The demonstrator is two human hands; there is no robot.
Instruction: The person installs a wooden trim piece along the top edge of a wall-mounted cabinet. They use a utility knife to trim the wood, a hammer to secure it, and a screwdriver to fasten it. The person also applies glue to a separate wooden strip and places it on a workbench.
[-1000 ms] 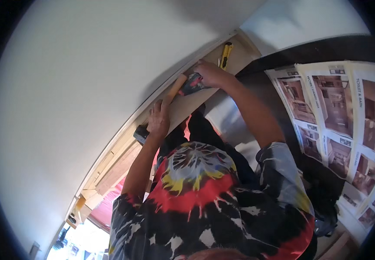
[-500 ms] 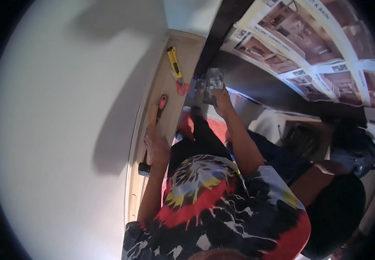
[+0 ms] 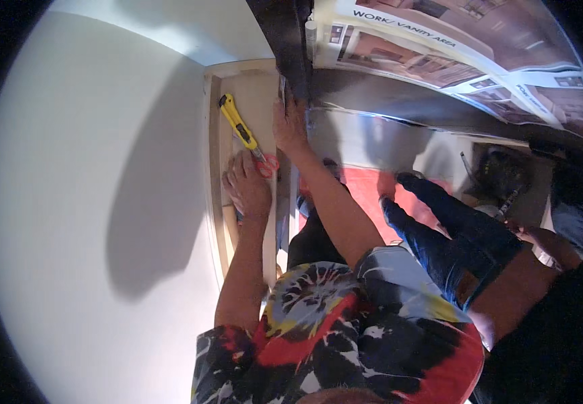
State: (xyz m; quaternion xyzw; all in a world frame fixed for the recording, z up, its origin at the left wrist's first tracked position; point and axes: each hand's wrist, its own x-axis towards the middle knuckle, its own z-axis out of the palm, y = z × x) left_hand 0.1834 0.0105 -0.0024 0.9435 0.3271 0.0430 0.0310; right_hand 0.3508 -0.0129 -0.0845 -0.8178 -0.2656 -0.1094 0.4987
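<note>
Fingers (image 3: 279,121) of the right hand (image 3: 292,131) grip a thin, edge-on metal plate (image 3: 282,89); left hand (image 3: 247,190) grip indeterminable.
Yellow plastic utility knife (image 3: 236,122) lies in the shallow wooden tray (image 3: 254,84), just beside the left hand. Probably light, rigid; take hold mid-body, clear of its tip.

The cutter (image 3: 239,125) is yellow and black, the scissors (image 3: 266,165) red-handled, the shirt (image 3: 372,337) tie-dyed, the beam (image 3: 283,40) perhaps dark brown.
</note>
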